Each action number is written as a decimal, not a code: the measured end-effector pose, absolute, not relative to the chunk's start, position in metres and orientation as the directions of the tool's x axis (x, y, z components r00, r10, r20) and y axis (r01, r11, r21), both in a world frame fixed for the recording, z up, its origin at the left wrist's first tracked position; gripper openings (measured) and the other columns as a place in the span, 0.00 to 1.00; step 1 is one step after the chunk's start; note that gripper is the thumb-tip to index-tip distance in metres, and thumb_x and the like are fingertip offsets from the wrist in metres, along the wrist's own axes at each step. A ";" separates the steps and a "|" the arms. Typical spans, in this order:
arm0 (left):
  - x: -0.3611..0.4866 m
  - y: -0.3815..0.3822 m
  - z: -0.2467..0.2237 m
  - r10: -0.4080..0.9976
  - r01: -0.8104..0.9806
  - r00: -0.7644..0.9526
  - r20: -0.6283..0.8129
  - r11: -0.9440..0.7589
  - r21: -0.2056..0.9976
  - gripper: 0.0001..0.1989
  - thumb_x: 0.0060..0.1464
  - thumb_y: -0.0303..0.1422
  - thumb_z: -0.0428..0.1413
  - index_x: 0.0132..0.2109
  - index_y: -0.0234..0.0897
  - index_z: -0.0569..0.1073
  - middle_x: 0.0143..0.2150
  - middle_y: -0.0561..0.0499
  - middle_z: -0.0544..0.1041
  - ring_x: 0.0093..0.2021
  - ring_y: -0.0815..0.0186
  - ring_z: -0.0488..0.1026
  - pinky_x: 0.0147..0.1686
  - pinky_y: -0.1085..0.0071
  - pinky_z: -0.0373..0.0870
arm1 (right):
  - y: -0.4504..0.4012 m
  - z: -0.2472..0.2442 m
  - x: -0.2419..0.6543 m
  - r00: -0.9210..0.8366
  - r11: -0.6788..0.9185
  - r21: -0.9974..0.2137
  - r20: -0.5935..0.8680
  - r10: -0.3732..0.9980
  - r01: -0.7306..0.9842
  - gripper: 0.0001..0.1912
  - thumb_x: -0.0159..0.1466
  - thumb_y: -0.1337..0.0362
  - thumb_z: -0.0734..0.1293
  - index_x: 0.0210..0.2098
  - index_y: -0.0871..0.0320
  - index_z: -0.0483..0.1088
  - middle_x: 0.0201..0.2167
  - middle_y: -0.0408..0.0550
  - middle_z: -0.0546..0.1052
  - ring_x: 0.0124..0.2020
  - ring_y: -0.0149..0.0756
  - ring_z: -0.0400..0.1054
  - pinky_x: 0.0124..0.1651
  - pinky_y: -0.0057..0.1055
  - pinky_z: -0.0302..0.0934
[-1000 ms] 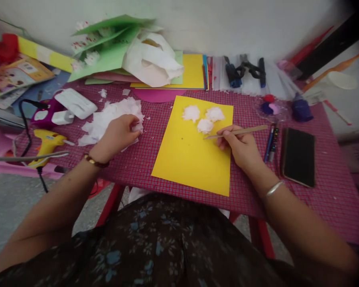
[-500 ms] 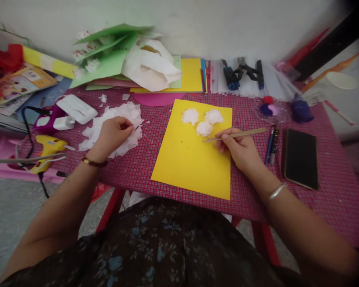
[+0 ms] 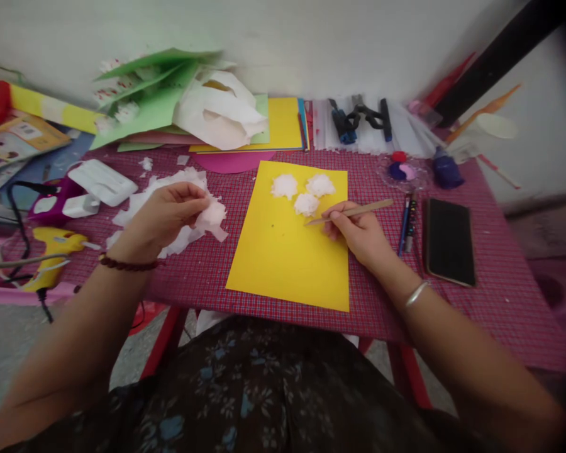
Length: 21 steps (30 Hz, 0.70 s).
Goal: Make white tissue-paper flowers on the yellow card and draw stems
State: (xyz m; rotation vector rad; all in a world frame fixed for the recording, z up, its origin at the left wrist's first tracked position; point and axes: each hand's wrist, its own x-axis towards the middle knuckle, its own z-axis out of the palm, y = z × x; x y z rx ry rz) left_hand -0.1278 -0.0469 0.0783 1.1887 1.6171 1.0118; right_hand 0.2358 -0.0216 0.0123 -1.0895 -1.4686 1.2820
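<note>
Over the white scraps (image 3: 182,241), the left hand (image 3: 167,212) now pinches a crumpled piece (image 3: 213,212), unseen there before; the right hand (image 3: 361,236) grips a thin stick (image 3: 373,206) over the yellow sheet (image 3: 287,264), beside three white puffs (image 3: 306,204). Behind the red checked tabletop (image 3: 377,302) stands a pale wall (image 3: 287,44).

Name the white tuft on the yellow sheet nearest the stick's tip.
The front tuft, just past the stick; the left tuft and right tuft lie farther back.

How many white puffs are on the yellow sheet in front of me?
3: one at the upper left, one at the upper right, and one below and between them, near your right hand.
</note>
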 end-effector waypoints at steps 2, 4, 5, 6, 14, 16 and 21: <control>-0.125 -0.040 0.071 0.970 0.366 -0.128 -0.207 0.240 0.899 0.08 0.48 0.29 0.64 0.38 0.38 0.76 0.28 0.53 0.76 0.24 0.69 0.68 0.25 0.70 0.63 | -0.021 0.013 0.235 -0.234 0.081 -0.994 0.063 0.970 0.067 0.11 0.67 0.53 0.74 0.34 0.52 0.76 0.25 0.43 0.77 0.23 0.33 0.68 0.27 0.32 0.63; -0.124 -0.034 0.065 0.970 0.486 -0.088 -0.228 0.242 0.840 0.11 0.47 0.30 0.63 0.41 0.38 0.77 0.27 0.53 0.77 0.25 0.66 0.71 0.26 0.69 0.67 | -0.022 0.013 0.235 -0.235 0.075 -0.995 0.056 0.970 0.070 0.10 0.67 0.55 0.73 0.34 0.53 0.76 0.25 0.43 0.77 0.22 0.31 0.68 0.27 0.30 0.63; -0.124 -0.032 0.063 0.971 0.535 -0.070 -0.229 0.230 0.813 0.12 0.46 0.31 0.63 0.41 0.39 0.77 0.26 0.53 0.77 0.24 0.65 0.72 0.26 0.68 0.68 | -0.022 0.013 0.235 -0.237 0.073 -0.995 0.055 0.970 0.070 0.09 0.67 0.56 0.73 0.35 0.53 0.76 0.25 0.42 0.77 0.22 0.31 0.68 0.27 0.30 0.62; -0.124 -0.030 0.061 0.973 0.571 -0.054 -0.223 0.213 0.793 0.12 0.46 0.32 0.63 0.41 0.39 0.77 0.26 0.54 0.78 0.24 0.65 0.72 0.25 0.69 0.68 | -0.022 0.014 0.234 -0.240 0.074 -0.995 0.056 0.969 0.068 0.08 0.68 0.57 0.72 0.35 0.54 0.76 0.25 0.42 0.77 0.22 0.31 0.68 0.27 0.29 0.62; -0.131 -0.024 0.064 0.995 0.758 -0.032 -0.090 0.083 0.647 0.09 0.51 0.39 0.62 0.34 0.38 0.79 0.31 0.47 0.81 0.31 0.61 0.75 0.30 0.66 0.71 | -0.022 0.014 0.234 -0.252 0.075 -0.996 0.060 0.966 0.050 0.08 0.71 0.60 0.71 0.36 0.55 0.75 0.26 0.42 0.77 0.23 0.29 0.68 0.27 0.28 0.63; -0.126 -0.026 0.068 0.989 0.845 0.028 0.146 -0.101 0.525 0.10 0.53 0.40 0.62 0.35 0.37 0.81 0.44 0.42 0.85 0.45 0.55 0.79 0.44 0.59 0.77 | -0.020 0.014 0.235 -0.228 0.064 -0.996 0.050 0.972 0.054 0.08 0.71 0.60 0.71 0.36 0.55 0.75 0.26 0.41 0.77 0.23 0.29 0.68 0.28 0.28 0.63; -0.082 -0.041 0.090 0.815 0.875 0.173 0.554 -0.385 0.293 0.12 0.63 0.42 0.62 0.36 0.39 0.82 0.55 0.41 0.84 0.55 0.50 0.79 0.65 0.49 0.70 | -0.014 0.014 0.239 -0.135 0.047 -0.998 0.041 0.990 0.037 0.08 0.72 0.63 0.69 0.35 0.55 0.74 0.25 0.39 0.76 0.23 0.27 0.66 0.29 0.27 0.61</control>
